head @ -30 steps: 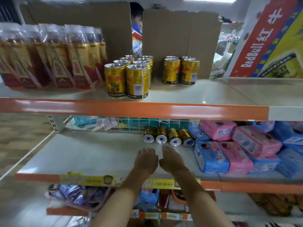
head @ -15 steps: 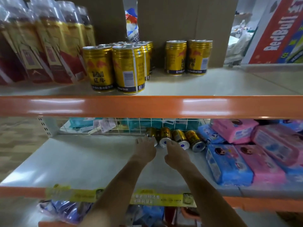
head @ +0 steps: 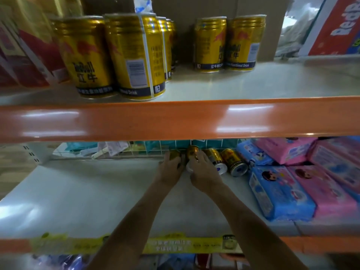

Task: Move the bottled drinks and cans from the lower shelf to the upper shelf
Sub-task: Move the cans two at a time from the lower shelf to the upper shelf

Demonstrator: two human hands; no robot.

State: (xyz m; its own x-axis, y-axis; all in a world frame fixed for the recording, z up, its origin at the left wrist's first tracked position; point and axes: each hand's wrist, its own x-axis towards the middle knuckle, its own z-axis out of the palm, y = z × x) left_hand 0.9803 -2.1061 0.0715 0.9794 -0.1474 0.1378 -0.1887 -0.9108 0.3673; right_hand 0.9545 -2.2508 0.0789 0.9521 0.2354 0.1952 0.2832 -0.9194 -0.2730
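Reaches deep into the lower shelf (head: 97, 191), both arms stretched to the back. Finds four gold cans there, lying on their sides in a row against the wire mesh back (head: 136, 151), bases facing out, just beside blue packs (head: 278, 191) and pink packs (head: 331, 188). Wraps the left hand (head: 170, 170) over the leftmost can (head: 174, 154), grip curled round the barrel. Wraps the right hand (head: 203, 169) over the second can (head: 191, 152), grip likewise clamped on the barrel, silver base peeking out below the palm. Leaves the third can (head: 215, 159) and the fourth can (head: 234, 162) untouched, side by side just to the right.

Judging by look: rigid thin metal, smooth and glossy, probably full and so fairly heavy for the size, prone to rolling while on the side. Best taken round the middle of the barrel, thumb opposite fingers, not by the rim or the base. Needs only a firm squeeze, enough to stop slipping, not enough to dent. Worth turning upright on the way up, keeping clear of the orange shelf edge (head: 175, 119). Looks best set on the bare part of the upper shelf (head: 272, 80), beside the pair of upright cans (head: 228, 41) or the front block of upright cans (head: 116, 55), right of the wrapped bottles (head: 29, 51)
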